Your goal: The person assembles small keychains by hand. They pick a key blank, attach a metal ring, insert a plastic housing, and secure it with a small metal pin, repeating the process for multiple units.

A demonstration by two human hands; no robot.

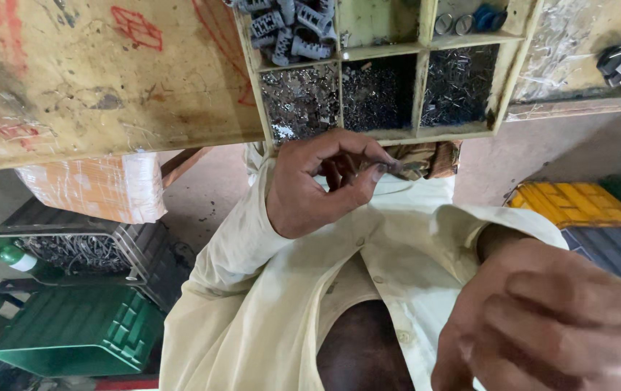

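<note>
The wooden divided tray (426, 49) holds small metal pins. Just below it, the left hand (325, 185) pinches a small metal piece (396, 166), long axis pointing right. The right hand (542, 318) is blurred; I cannot tell its grip.

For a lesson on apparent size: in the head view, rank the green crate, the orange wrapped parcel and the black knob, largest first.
1. Green crate
2. Orange wrapped parcel, roughly alike in spread, and their distances differ, so this order is unsure
3. Black knob, plainly smallest

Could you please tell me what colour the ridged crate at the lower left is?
The crate is green, seen in the head view.
</note>
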